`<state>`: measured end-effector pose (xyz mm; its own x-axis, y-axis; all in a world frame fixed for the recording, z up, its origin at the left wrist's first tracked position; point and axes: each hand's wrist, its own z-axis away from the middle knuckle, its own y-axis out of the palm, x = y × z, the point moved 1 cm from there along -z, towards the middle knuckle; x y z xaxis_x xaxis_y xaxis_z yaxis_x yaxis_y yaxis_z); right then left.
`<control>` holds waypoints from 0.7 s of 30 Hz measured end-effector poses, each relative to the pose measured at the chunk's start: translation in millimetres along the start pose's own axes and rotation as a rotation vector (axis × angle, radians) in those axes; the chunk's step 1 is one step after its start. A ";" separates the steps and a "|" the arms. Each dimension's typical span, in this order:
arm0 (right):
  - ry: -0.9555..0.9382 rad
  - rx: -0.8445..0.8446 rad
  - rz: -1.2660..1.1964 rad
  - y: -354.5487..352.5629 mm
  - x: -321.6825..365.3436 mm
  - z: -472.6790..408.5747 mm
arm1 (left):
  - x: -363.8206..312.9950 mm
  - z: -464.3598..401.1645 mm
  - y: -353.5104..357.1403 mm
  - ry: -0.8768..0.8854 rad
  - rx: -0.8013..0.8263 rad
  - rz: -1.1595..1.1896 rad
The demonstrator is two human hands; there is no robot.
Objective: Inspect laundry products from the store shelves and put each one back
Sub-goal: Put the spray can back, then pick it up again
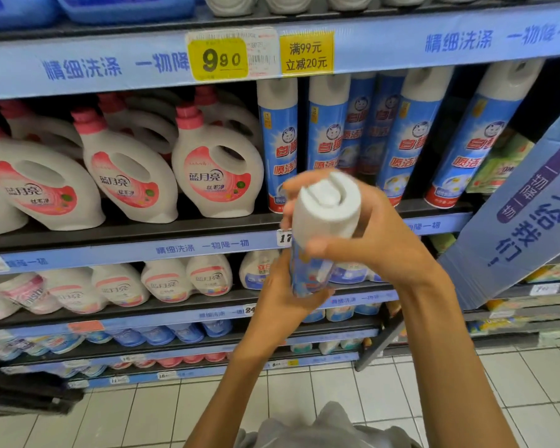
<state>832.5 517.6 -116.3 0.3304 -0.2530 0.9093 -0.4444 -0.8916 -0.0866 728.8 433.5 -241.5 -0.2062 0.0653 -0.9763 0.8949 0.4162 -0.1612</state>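
Left hand (280,287): nearest the camera, fingers curled round the lower body of the spray can (317,240), holding it from below
Right hand (366,231): fingers wrapped round the can's white cap (327,202), thumb across the front just under it
Spray can: off the shelf, held upright and tipped toward the camera in front of the middle shelf (207,245), at the gap in its own row
Step in hand: looks like inspection, label being turned between both hands
Doing it well: keep the lower grip firm and let the upper hand guide only, since pressure on the cap could loosen it or press the nozzle; turn the label to face the eyes, then return the can upright into the gap
Can contents: opaque, fill cannot be told
Matching cans (411,137): stand upright on the middle shelf behind, caps on
Detergent jugs (217,166): white with pink caps, left of the cans, closed
Price tag (220,58): yellow, on the shelf edge above
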 end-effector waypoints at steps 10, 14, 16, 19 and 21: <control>0.016 -0.164 -0.120 -6.0 -2.8 -5.3 | -24.9 7.9 -11.2 -0.055 0.076 0.110; 0.182 -0.411 -0.287 -16.3 -23.7 -12.9 | -35.6 16.4 -7.7 -0.239 0.167 0.242; 0.227 -0.463 -0.365 -16.5 -32.9 -13.3 | -43.0 17.0 -7.2 -0.319 0.205 0.271; 0.267 -0.557 -0.508 -18.6 -38.2 -11.4 | -54.3 17.2 -7.4 -0.377 0.267 0.279; 0.300 -0.606 -0.566 -22.7 -39.0 -10.5 | -58.0 17.6 -8.3 -0.435 0.299 0.331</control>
<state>821.0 551.6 -145.5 0.4404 0.3514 0.8262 -0.6738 -0.4788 0.5628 740.3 410.3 -186.1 0.2246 -0.2544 -0.9406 0.9689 0.1608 0.1879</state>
